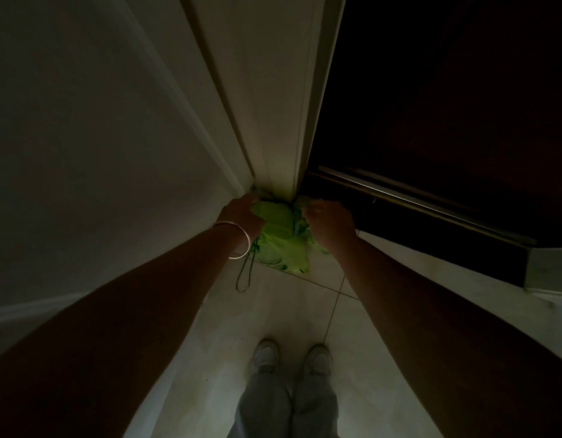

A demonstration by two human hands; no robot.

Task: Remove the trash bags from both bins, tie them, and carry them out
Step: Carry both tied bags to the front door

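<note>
Both hands, left hand (241, 213) and right hand (328, 218), clutch a translucent lime-green plastic trash bag (281, 238) against the white door frame (273, 128), apparently gathering it for tying.

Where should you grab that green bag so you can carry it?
Probably by the gathered top of the green trash bag, coming from above. Both the left hand and right hand already bunch it there, and the dark drawstring hangs loose below the left wrist.
</note>
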